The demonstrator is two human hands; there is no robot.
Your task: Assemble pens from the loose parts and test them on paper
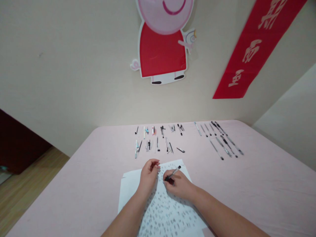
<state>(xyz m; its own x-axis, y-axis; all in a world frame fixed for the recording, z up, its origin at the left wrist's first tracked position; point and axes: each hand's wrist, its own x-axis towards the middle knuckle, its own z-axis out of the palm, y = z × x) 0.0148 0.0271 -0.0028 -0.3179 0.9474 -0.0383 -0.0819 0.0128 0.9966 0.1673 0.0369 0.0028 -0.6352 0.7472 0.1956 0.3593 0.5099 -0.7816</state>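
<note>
Right hand [179, 184]: fingers pinching one pen [175, 171] low on its barrel, the suitable hold; presumably light, stiff, smooth. Left hand [148, 176]: fingers curled, any pinch not discernible. Pen over marked paper [129, 189], further pens [224, 140] beyond on pink desk [86, 191].

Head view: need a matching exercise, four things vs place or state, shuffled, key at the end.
Things:
1. right hand
2. left hand
3. paper
4. red banner

Place or state:
A. high on the wall, at the picture's right
B. curled, no pen visible in it
C. beneath both hands, covered in small marks
D. gripping a pen

Pairs: 1-D, 2-B, 3-C, 4-A
</note>
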